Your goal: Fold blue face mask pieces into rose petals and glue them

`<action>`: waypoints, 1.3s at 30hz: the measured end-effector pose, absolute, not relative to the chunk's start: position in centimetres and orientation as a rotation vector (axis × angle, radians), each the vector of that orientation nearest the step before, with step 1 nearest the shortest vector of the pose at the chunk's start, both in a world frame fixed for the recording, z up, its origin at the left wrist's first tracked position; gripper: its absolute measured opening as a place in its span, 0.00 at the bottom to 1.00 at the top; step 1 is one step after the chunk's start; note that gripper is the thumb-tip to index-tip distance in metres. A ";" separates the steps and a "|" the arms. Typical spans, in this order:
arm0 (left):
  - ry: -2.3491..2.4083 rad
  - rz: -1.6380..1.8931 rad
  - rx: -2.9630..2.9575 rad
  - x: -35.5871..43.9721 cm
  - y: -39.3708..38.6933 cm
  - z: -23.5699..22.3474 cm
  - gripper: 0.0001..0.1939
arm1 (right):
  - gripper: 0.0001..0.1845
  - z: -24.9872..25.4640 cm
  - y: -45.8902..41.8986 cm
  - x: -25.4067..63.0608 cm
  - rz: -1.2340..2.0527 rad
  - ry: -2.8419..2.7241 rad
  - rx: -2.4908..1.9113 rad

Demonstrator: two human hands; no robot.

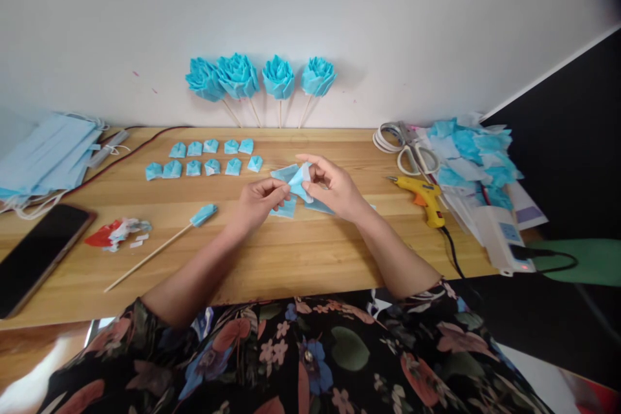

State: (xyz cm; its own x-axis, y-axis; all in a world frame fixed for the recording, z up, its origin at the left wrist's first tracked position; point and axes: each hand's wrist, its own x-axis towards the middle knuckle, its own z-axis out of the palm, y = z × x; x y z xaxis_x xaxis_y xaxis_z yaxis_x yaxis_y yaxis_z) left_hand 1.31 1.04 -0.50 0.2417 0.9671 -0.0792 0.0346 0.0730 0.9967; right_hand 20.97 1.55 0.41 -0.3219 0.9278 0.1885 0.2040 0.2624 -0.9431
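Between my two hands is a folded piece of light blue mask fabric (301, 182), raised a little over the table. The fingers of my left hand (262, 202) pinch its left end, while my right hand (334, 189) grips its right side between thumb and fingers. Flat blue fabric pieces (285, 207) lie under and around the hands, partly covered by them. To the left, two rows of small folded blue petals (193, 168) rest on the wood. A thin wooden stick (148, 259) with a rolled blue tip (204, 215) lies left of my left forearm.
Several blue fabric flowers (279, 77) on sticks lean against the wall. A yellow glue gun (427, 199), scissors (418, 158) and tape (388, 137) lie right, near a blue scrap pile (478, 149) and white power box (502, 239). Leftward are masks (48, 149), a phone (41, 255) and scraps (119, 233).
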 end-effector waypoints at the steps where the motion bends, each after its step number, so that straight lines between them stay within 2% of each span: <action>1: 1.084 0.952 1.282 1.3 1.1 -0.4 0.17 | 0.26 0.5 1.5 21.0 1.093 -1.732 -1.053; 10: 1.059 0.941 1.377 1.2 1.0 -0.3 0.16 | 0.29 0.3 1.3 20.6 1.061 -1.837 -1.073; 13: 1.079 1.009 1.314 1.1 1.1 -0.7 0.15 | 0.24 0.5 1.3 20.6 1.005 -1.779 -1.101; 19: 1.092 1.172 1.135 1.0 1.2 -0.6 0.16 | 0.08 1.1 1.3 20.6 0.726 -1.823 -1.090; 22: 1.087 1.184 1.128 1.0 1.1 -0.4 0.17 | 0.06 0.8 1.3 20.4 0.495 -1.969 -1.032; 25: 1.089 1.164 1.137 1.1 1.1 -0.4 0.17 | 0.04 0.4 1.5 20.3 0.407 -2.034 -1.037; 30: 1.128 1.184 1.144 0.9 1.1 -0.2 0.17 | 0.05 0.2 1.7 20.4 0.470 -2.045 -1.051; 33: 1.125 1.185 1.153 0.9 1.2 -0.1 0.17 | 0.03 0.5 1.7 20.7 0.643 -1.934 -1.119; 37: 1.100 1.152 1.163 1.3 1.0 -0.3 0.17 | 0.20 0.5 1.7 20.8 1.002 -1.723 -1.146; 39: 1.102 1.127 1.178 1.5 0.8 -0.4 0.17 | 0.23 0.2 1.7 20.5 1.149 -1.656 -1.094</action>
